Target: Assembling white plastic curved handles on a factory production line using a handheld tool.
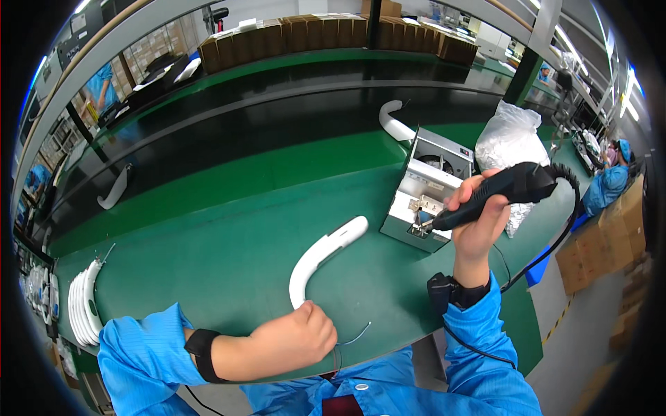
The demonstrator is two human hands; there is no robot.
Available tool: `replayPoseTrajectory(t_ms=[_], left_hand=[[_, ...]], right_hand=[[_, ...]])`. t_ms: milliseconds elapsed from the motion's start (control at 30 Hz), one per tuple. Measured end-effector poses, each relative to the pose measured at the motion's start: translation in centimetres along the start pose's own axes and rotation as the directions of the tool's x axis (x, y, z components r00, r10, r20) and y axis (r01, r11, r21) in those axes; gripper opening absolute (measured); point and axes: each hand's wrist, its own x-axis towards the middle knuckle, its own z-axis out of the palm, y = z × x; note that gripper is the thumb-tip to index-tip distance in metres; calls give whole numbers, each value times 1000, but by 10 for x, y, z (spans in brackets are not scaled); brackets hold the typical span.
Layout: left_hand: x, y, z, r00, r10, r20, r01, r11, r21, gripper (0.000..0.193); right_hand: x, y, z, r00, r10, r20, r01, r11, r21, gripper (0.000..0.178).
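Note:
My right hand [479, 225] is wrapped around a black electric screwdriver [496, 194] with a coiled cord. The screwdriver's tip points down into the front of a metal screw feeder [423, 187], at its small pick-up spot. Closed fingers of my left hand [295, 343] grip the near end of a curved white plastic handle [322, 256] lying on the green bench. Thin wires [357, 336] come out beside that hand. What is under the fingers is hidden.
A stack of similar white curved parts [84, 305] lies at the left. More sit on the dark conveyor [277, 118], one far left and one behind the feeder. A plastic bag [512, 139] stands right of the feeder. Cardboard boxes [596, 243] and co-workers are farther right.

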Motion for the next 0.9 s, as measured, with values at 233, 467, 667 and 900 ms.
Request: replayPoseTrajectory(t_ms=[233,467,667,900], left_hand=[[41,-40,12,931,-362,-46,259,744,-616,39],[72,-75,89,697,-592,405,650,283,-705,47],[64,-86,91,615,-772,163,79,-145,-986,43],[61,-82,103,468,-875,125,-450,-357,-819,49]], right_hand=[[5,6,6,998,24,57,-22,999,-45,53],[14,9,17,967,204,152,-161,953,-258,49],[-26,13,30,954,255,158,-254,967,-30,61],[-58,6,76,929,324,178,-347,930,121,74]])
